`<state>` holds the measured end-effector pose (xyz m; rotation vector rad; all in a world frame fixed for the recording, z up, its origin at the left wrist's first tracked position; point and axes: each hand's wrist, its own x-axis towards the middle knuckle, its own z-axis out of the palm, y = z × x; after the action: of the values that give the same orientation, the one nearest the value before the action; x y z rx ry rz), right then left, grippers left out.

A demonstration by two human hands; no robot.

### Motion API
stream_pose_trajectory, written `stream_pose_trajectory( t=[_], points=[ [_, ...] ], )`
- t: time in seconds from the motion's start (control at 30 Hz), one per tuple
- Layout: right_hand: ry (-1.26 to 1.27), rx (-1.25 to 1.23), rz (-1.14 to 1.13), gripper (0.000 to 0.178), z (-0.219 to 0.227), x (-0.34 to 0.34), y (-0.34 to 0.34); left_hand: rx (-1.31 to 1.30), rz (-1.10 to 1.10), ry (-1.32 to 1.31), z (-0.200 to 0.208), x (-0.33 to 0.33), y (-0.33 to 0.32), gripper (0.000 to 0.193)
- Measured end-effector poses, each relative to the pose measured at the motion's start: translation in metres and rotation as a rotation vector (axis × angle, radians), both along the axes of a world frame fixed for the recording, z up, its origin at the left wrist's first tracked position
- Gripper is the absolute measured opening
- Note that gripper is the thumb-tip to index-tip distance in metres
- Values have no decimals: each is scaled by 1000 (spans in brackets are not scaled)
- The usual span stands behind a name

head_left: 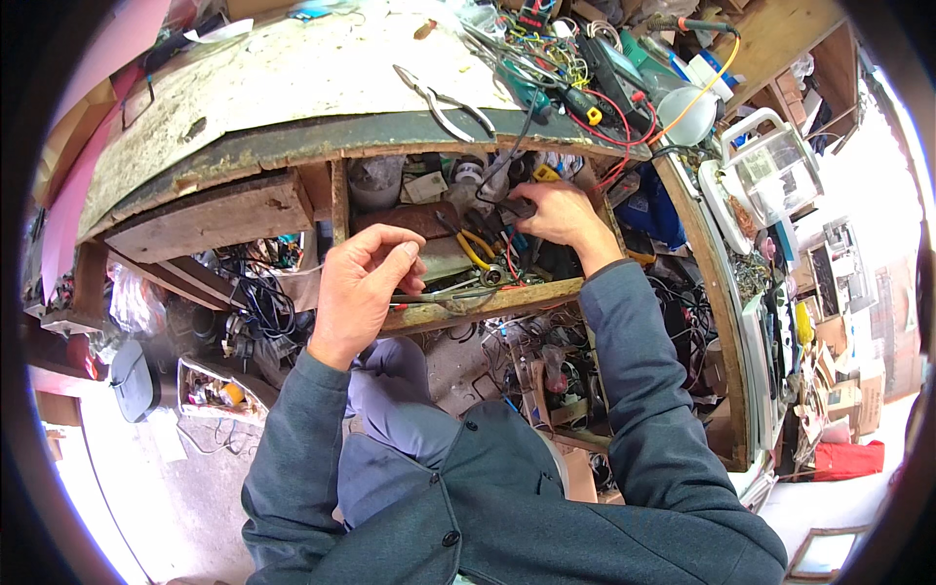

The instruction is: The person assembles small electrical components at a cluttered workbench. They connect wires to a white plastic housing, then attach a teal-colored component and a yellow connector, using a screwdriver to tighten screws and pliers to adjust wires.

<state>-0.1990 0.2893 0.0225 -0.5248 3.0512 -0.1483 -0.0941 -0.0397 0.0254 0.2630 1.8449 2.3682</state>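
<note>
My left hand (366, 288) hovers over the left part of an open wooden drawer (507, 300), its fingers curled and thumb pressed to them. A thin pale strand shows beside it, but what the fingers pinch is hidden. My right hand (561, 216) reaches into the drawer's right side, fingers bent down on a small dark thing (517, 209) that I cannot make out. Between the hands lie yellow-handled pliers (476, 250), near a brown flat piece (405, 220) and a jumble of small parts. A clear plastic cup (375, 181) stands at the drawer's back left.
On the worn benchtop (322, 73) lie grey-handled pliers (444, 105). A multimeter (616, 83) with red and black leads sits at the far right, near a soldering iron (690, 24). Tangled cables (263, 292) fill the left shelf; a box of parts (222, 390) stands below.
</note>
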Motion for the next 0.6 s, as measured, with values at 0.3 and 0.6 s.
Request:
stream_pose_trajectory(
  t=[0.3,0.6],
  points=[
    [186,-86,-107,26,-11,-10,4,-12,5,8,-1,0,0,14],
    [206,-133,-249,26,-18,-21,13,-26,4,23,-1,0,-1,15]
  ],
)
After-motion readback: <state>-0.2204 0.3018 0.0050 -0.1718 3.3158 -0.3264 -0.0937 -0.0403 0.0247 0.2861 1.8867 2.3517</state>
